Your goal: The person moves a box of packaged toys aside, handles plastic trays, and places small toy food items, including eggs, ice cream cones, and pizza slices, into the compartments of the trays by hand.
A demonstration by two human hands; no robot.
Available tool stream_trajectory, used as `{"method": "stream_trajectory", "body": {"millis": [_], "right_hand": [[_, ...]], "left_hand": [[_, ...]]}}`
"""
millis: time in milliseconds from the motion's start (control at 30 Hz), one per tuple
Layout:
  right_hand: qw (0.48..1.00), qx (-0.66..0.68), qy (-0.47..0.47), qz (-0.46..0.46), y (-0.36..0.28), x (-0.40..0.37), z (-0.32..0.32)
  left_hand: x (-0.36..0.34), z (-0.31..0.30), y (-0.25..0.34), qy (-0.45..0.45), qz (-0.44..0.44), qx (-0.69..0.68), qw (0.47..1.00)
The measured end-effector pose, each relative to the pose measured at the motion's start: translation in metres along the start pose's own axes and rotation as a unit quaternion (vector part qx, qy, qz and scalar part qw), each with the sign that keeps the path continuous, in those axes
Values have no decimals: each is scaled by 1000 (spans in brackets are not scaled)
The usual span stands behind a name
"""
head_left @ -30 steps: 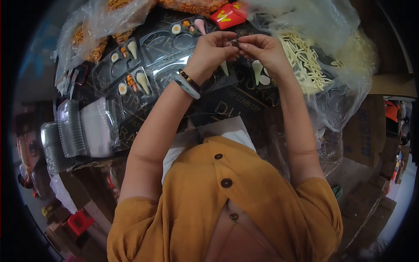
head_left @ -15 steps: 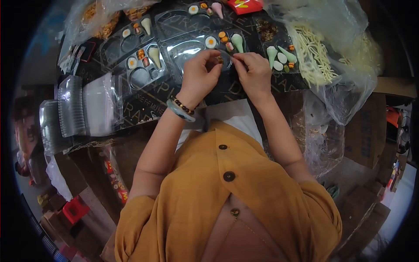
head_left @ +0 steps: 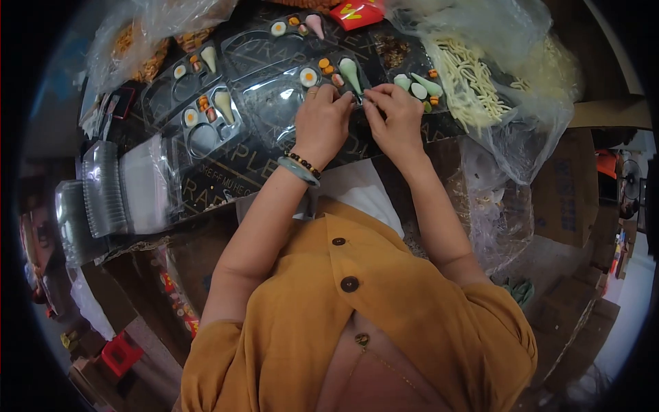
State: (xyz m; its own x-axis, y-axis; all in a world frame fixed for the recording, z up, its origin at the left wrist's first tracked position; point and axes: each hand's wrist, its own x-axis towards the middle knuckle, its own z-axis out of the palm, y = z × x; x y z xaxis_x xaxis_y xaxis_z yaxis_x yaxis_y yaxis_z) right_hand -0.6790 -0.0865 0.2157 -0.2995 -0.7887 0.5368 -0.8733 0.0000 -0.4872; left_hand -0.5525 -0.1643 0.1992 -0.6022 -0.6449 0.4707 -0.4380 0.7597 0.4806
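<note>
Gold-lettered tabletop (head_left: 223, 173) underlies left hand (head_left: 321, 122) and right hand (head_left: 400, 122), pinched narrow, contents unclear, smooth green cone (head_left: 350, 74) just beyond

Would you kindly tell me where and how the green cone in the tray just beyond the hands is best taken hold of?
I would pinch the green cone across its thicker far half, coming from above and slightly right: it seems to lie flat, tapering toward its near end, and the orange pieces and fried-egg piece sit on its left.
</note>
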Motion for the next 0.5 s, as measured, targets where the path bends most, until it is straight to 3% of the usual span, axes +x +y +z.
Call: {"method": "stream_trajectory", "body": {"millis": [67, 133, 200, 267, 333, 500], "right_hand": [[998, 20, 52, -13, 21, 20, -11], [998, 5, 53, 30, 53, 38, -18], [998, -7, 19, 57, 80, 58, -26], [989, -126, -42, 63, 105, 77, -21], [986, -114, -76, 91, 115, 92, -12], [973, -66, -185, 123, 136, 112, 5]], "left_hand": [[1, -5, 5, -4, 32, 13, 999], [0, -9, 6, -12, 64, 29, 997], [0, -12, 8, -9, 63, 24, 998], [0, -15, 7, -5, 60, 22, 998], [-2, -14, 5, -32, 103, 49, 993], [-1, -17, 9, -25, 91, 48, 994]]}}
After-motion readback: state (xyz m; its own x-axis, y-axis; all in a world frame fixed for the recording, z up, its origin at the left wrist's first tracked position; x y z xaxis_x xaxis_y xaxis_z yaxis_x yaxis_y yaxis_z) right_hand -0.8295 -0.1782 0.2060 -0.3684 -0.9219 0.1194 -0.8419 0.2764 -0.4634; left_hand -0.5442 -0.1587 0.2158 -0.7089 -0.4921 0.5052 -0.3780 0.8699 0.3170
